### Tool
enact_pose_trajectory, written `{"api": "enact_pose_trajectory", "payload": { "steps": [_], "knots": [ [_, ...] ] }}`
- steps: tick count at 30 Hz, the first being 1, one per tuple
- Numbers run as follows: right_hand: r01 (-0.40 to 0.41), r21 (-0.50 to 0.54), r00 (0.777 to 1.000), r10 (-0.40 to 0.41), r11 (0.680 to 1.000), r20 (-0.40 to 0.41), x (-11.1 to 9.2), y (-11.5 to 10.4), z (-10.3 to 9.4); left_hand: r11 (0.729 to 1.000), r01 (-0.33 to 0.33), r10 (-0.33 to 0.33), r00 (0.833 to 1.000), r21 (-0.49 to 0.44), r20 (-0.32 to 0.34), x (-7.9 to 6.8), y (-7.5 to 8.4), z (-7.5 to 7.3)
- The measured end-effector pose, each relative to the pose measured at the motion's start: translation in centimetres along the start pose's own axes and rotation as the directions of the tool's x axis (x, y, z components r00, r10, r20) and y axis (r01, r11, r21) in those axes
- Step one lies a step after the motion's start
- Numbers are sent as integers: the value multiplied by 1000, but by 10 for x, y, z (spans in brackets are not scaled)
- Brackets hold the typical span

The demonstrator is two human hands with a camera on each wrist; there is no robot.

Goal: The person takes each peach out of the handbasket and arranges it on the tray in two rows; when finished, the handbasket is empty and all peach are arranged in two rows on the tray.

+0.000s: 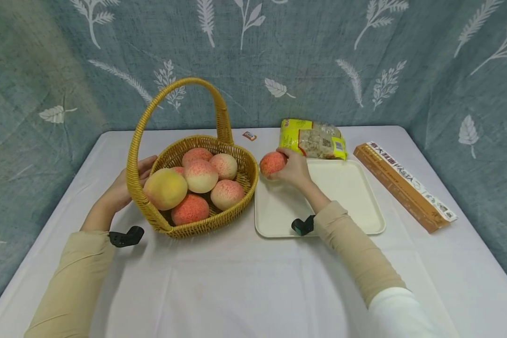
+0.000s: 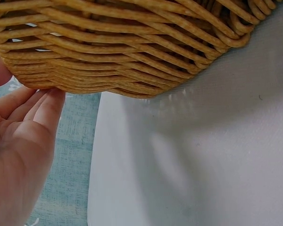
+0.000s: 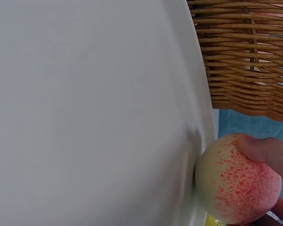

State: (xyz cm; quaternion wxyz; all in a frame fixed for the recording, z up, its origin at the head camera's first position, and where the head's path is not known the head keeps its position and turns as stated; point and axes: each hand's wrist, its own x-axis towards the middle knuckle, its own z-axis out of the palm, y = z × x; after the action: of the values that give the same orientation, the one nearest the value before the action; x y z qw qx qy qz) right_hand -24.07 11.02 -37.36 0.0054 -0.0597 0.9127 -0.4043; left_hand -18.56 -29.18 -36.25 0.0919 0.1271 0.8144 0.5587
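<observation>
My right hand [image 1: 293,170] grips a red-speckled peach [image 1: 273,162] at the back left corner of the cream tray [image 1: 342,188]. Seen from the right wrist, the thumb presses on the blushed side of that peach, which overlaps the tray's edge. A wicker basket [image 1: 211,224] with a tall arched handle stands left of the tray, holding several peaches [image 1: 200,176], one of them yellow [image 1: 166,188]. Against the basket's left side rests my left hand [image 1: 124,185]. In the left wrist view its straight fingers [image 2: 42,110] touch the woven wall.
A yellow-and-clear food bag [image 1: 317,140] lies behind the tray, touching its back rim. To the right, a long brown pasta box [image 1: 401,188] lies at an angle. One small wrapped snack [image 1: 249,135] sits near the table's back edge, before a patterned curtain [image 1: 253,61].
</observation>
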Motion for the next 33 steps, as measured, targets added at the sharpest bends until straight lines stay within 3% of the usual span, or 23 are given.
{"api": "enact_pose_trajectory", "payload": {
  "steps": [6, 16, 25, 33],
  "knots": [
    [16, -21, 1000, -15, 1000, 26, 3, -2, 2, 1000, 2, -2, 1000, -23, -2, -1, 1, 0],
    [114, -52, 991, -110, 992, 77, 6, -6, 7, 999, 36, -36, 999, -27, -10, 0, 0, 1],
    [35, 90, 995, -43, 995, 92, 5, -3, 7, 998, 60, -60, 998, -36, -10, 0, 1, 2],
    [17, 100, 995, -27, 995, 96, 6, -1, 6, 998, 54, -54, 998, -27, -13, 1, 1, 3]
  ]
}}
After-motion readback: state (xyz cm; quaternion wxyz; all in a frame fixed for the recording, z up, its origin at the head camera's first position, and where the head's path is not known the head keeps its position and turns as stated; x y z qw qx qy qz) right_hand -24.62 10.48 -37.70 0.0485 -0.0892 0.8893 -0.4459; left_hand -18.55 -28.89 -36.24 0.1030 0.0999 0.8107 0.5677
